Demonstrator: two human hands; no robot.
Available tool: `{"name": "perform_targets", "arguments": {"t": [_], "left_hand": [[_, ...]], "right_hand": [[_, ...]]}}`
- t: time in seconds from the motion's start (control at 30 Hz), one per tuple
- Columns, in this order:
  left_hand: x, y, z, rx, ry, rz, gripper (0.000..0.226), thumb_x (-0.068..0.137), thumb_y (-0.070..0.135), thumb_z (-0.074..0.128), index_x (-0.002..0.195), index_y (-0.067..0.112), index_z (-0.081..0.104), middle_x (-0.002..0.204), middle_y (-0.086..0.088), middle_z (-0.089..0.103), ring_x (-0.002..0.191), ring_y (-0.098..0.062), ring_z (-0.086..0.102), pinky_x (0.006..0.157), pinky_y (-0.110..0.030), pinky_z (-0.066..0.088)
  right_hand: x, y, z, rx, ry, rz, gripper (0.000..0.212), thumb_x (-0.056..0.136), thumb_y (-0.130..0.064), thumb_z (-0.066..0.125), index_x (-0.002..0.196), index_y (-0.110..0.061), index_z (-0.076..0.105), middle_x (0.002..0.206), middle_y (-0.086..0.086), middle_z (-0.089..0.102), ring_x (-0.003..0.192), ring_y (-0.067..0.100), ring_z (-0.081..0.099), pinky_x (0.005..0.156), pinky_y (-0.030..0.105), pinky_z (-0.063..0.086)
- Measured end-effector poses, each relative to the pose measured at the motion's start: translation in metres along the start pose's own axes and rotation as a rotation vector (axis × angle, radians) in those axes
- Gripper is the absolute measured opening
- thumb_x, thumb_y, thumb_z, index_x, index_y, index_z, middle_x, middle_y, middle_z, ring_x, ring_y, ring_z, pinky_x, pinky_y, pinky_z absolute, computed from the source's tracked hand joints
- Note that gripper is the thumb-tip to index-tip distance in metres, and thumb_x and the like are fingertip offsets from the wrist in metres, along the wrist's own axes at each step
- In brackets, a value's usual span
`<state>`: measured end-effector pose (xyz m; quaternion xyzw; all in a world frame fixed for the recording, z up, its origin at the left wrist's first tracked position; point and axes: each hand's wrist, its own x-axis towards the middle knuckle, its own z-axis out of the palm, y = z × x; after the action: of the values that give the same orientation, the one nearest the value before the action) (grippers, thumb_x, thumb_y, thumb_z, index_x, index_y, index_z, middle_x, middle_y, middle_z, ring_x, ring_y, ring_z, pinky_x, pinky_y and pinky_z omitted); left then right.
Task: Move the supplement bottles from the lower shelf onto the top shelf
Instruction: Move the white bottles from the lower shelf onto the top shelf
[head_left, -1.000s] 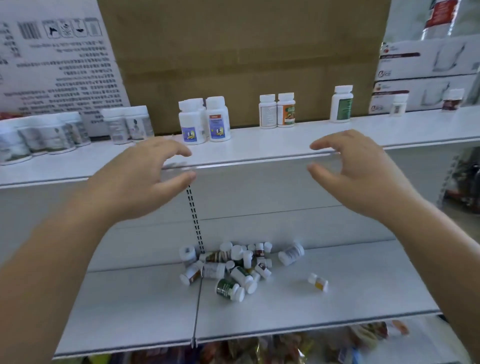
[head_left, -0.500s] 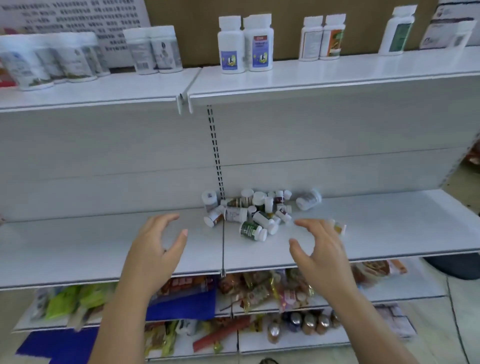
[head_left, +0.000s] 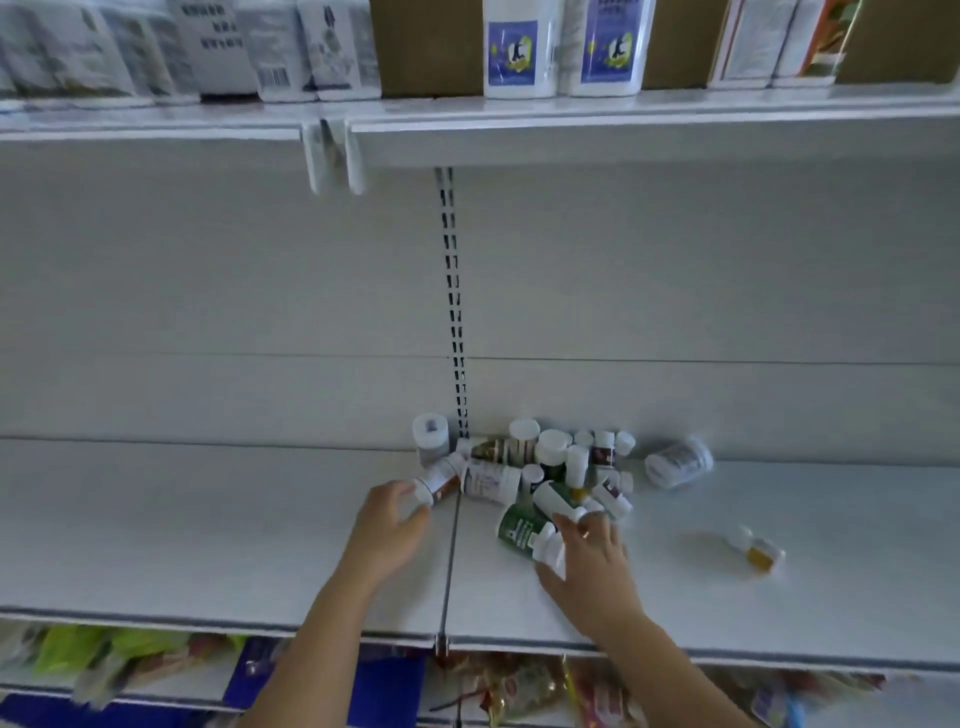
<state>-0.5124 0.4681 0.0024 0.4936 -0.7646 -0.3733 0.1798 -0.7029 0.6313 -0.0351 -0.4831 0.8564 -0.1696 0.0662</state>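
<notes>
A pile of several small white-capped supplement bottles (head_left: 553, 457) lies at the back of the lower shelf (head_left: 208, 519). My left hand (head_left: 387, 527) curls its thumb and fingers round the cap end of a brown-label bottle (head_left: 441, 478) at the pile's left edge. My right hand (head_left: 592, 564) closes thumb and fingers round the white cap of a green bottle (head_left: 519, 525) lying at the front of the pile. The top shelf (head_left: 675, 130) runs above, with two blue-label bottles (head_left: 519, 52) standing on it.
A pale bottle (head_left: 678, 462) lies on its side right of the pile, and a small yellow-label bottle (head_left: 758, 551) lies further right, blurred. More bottles and boxes line the top shelf at left (head_left: 291, 52). Coloured snack packets (head_left: 130, 654) fill the shelf below.
Both hands have come down from the top shelf and reached forward to the pile, and now close on bottles. The view has dropped and moved closer to the lower shelf.
</notes>
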Motion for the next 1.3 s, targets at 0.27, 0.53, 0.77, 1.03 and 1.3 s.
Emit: {"name": "perform_targets", "arguments": {"t": [0.27, 0.53, 0.77, 1.03, 1.3], "left_hand": [[0.087, -0.014, 0.041, 0.119, -0.011, -0.011, 0.032, 0.085, 0.032, 0.064, 0.103, 0.006, 0.06, 0.097, -0.012, 0.068, 0.089, -0.033, 0.065, 0.068, -0.033, 0.049], [0.054, -0.006, 0.032, -0.569, -0.083, -0.312, 0.023, 0.086, 0.022, 0.069, 0.086, -0.001, 0.071, 0.081, -0.016, 0.07, 0.077, -0.027, 0.066, 0.074, -0.033, 0.056], [-0.045, 0.046, -0.036, -1.183, -0.262, -0.331, 0.023, 0.091, -0.002, 0.043, 0.111, 0.002, 0.053, 0.098, -0.023, 0.063, 0.093, -0.033, 0.065, 0.088, -0.052, 0.053], [-0.153, 0.132, -0.112, -0.934, -0.225, 0.035, 0.027, 0.088, 0.022, 0.064, 0.11, 0.009, 0.054, 0.086, -0.011, 0.065, 0.074, -0.022, 0.065, 0.082, -0.046, 0.055], [-0.214, 0.219, -0.181, -0.731, -0.143, 0.431, 0.046, 0.064, 0.048, 0.077, 0.103, 0.025, 0.071, 0.108, -0.007, 0.073, 0.106, -0.025, 0.068, 0.099, -0.046, 0.049]], "right_hand": [[0.034, 0.005, 0.014, -0.221, 0.124, -0.22, 0.053, 0.054, -0.06, 0.073, 0.096, -0.029, 0.07, 0.103, -0.002, 0.053, 0.097, 0.021, 0.058, 0.087, 0.036, 0.051], [0.028, -0.015, -0.026, 1.025, -0.068, 0.174, 0.05, 0.067, -0.023, 0.084, 0.11, -0.026, 0.058, 0.104, -0.005, 0.067, 0.097, 0.011, 0.064, 0.074, 0.019, 0.051], [-0.001, -0.063, -0.105, 1.972, -0.051, 0.332, 0.026, 0.094, -0.015, 0.047, 0.115, -0.005, 0.058, 0.099, 0.014, 0.066, 0.095, 0.032, 0.062, 0.08, 0.044, 0.054], [-0.088, -0.12, -0.216, 1.705, -0.01, 0.076, 0.013, 0.092, -0.017, 0.053, 0.101, -0.008, 0.051, 0.079, 0.011, 0.059, 0.062, 0.02, 0.059, 0.05, 0.031, 0.052], [-0.135, -0.126, -0.31, 1.534, 0.133, -0.22, 0.022, 0.076, -0.026, 0.054, 0.095, -0.014, 0.054, 0.083, 0.011, 0.057, 0.065, 0.021, 0.063, 0.057, 0.037, 0.053]]}}
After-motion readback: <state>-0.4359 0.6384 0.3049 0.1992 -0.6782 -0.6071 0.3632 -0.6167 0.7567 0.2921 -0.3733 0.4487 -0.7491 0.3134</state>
